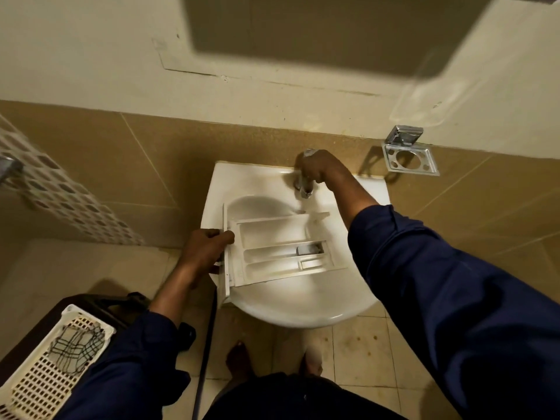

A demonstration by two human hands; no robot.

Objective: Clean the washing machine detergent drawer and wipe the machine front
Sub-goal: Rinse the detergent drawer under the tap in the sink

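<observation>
The white plastic detergent drawer (281,253) lies at the centre of the frame, compartments facing up, resting across the bowl of a white ceramic washbasin (303,313). Its long axis runs left to right, rising slightly toward the right. The flat front panel is at the left end and the open rear end points right.

The left hand (206,247) grips the front panel. Its fingers are curled round the panel's outer face and the thumb lies along the top edge, so this hand alone carries and steers the drawer.

The right hand (318,165) is well apart from the drawer, at the upper centre of the frame. Its fingers are closed over the head of a chrome tap (304,189) — a grip suited to turning it. No water stream can be made out with certainty.

Governing relation: the tap spout stands above the drawer's upper right corner only, at the rear of the large compartment. The two narrower compartments lie lower in the frame, clear of the spout line.

Judgement: once water flows, only the rear corner will be rinsed. The left hand — the nearer one — would need to shift or tilt the drawer to bring the other compartments under the spout.
</observation>
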